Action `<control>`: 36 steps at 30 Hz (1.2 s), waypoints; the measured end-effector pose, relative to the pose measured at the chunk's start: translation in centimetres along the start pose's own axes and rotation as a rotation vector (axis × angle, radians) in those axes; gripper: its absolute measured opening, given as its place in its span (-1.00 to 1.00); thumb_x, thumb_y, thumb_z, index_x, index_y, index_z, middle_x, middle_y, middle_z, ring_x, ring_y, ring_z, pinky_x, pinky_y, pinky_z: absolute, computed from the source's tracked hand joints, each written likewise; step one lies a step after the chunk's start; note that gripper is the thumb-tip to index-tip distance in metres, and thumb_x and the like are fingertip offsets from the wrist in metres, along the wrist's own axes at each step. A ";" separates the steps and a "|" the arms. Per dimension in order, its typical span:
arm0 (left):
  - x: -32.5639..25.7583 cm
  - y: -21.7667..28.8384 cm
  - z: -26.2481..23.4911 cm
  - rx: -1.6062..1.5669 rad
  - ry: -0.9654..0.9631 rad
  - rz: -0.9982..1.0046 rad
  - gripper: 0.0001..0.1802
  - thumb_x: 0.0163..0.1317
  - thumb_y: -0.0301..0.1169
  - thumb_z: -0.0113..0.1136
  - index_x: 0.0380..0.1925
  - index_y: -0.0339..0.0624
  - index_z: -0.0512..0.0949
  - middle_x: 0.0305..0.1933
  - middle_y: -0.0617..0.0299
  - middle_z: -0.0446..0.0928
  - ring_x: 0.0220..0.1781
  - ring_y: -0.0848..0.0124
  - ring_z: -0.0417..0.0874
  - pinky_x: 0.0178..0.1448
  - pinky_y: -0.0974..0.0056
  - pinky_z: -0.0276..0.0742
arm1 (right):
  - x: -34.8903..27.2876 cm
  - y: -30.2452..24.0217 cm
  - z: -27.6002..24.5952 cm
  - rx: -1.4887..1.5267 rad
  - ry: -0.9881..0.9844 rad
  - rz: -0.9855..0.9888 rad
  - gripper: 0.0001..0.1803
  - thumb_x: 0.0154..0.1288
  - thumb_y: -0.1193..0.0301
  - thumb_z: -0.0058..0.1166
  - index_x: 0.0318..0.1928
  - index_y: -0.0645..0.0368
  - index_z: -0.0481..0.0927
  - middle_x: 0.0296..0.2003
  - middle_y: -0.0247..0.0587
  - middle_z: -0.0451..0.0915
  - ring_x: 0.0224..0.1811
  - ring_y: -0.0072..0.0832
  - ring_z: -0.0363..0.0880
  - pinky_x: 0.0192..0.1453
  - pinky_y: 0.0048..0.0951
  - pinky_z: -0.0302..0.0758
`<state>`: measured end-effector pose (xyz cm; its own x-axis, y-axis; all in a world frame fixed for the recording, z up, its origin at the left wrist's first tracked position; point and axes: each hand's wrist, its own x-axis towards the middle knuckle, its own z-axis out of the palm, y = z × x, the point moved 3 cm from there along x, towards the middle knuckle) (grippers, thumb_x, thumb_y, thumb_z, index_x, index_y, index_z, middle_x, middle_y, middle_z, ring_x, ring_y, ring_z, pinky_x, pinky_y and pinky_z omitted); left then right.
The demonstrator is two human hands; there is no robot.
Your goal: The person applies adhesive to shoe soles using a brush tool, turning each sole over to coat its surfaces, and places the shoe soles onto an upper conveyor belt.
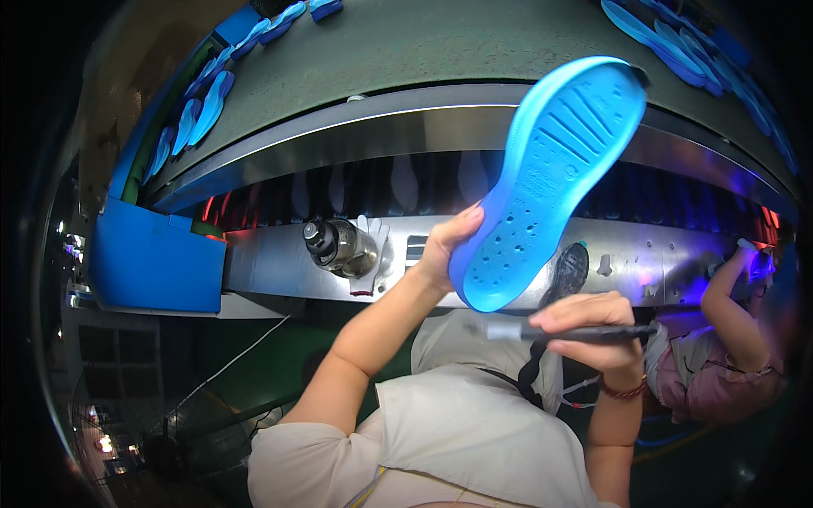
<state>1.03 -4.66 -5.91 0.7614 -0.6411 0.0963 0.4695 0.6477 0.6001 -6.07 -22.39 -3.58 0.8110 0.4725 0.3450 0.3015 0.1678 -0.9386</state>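
Observation:
A bright blue shoe sole (pixel 550 169) is held up at a slant in front of me, its patterned face with grooves and small pits toward me. My left hand (pixel 447 241) grips it by the left edge near its lower end, thumb on the rim. Below the sole's lower end, my right hand (pixel 597 326) is closed around a dark pen-shaped tool (pixel 593 334). The tool's whitish tip is blurred, points left and appears apart from the sole. Behind my right hand, a dark sole-shaped piece (pixel 569 273) lies on the metal ledge (pixel 474 284).
A bottle (pixel 343 247) with a dark cap stands on the ledge beside a white glove (pixel 370 267). Beyond the metal rail, a green conveyor belt (pixel 406 59) carries blue soles (pixel 212 106) at left and more soles (pixel 669 46) at right. A co-worker's arm (pixel 728 296) reaches in at right.

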 end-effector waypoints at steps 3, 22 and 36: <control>0.3 1.0 0.0 0.019 -0.002 -0.161 -0.40 0.18 -0.16 -0.06 0.15 -0.30 0.18 0.09 -0.02 0.35 0.06 0.24 0.44 0.14 0.19 0.35 | 0.5 -0.1 -0.4 -0.138 0.191 0.047 -0.77 -0.09 0.65 0.19 -0.31 0.32 0.59 -0.31 -0.04 0.61 -0.23 -0.34 0.61 -0.13 -0.45 0.52; -1.4 3.5 0.1 0.502 0.337 -0.782 -0.37 -0.08 -0.11 0.17 -0.05 -0.33 0.43 -0.09 -0.06 0.47 -0.15 0.28 0.53 -0.01 0.27 0.43 | 1.0 -1.8 -1.8 -0.416 -0.291 -0.087 -0.80 -0.07 0.59 0.19 -0.33 0.24 0.59 -0.31 -0.09 0.61 -0.27 -0.32 0.62 -0.21 -0.46 0.53; -1.6 0.4 -5.1 0.113 0.150 -0.056 -0.31 0.17 0.14 -0.17 0.11 -0.16 0.25 0.13 0.12 0.32 0.19 0.22 0.29 0.23 0.07 0.20 | 0.4 -1.5 -1.8 -0.253 0.255 -0.052 -0.75 -0.17 0.67 0.14 -0.34 0.29 0.61 -0.36 -0.07 0.62 -0.21 -0.28 0.57 -0.13 -0.42 0.48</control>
<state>2.24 -1.27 -9.84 0.7972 -0.6012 -0.0543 0.4666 0.5567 0.6873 -5.31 -23.99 -2.06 0.8805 0.2324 0.4131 0.4347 -0.0488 -0.8992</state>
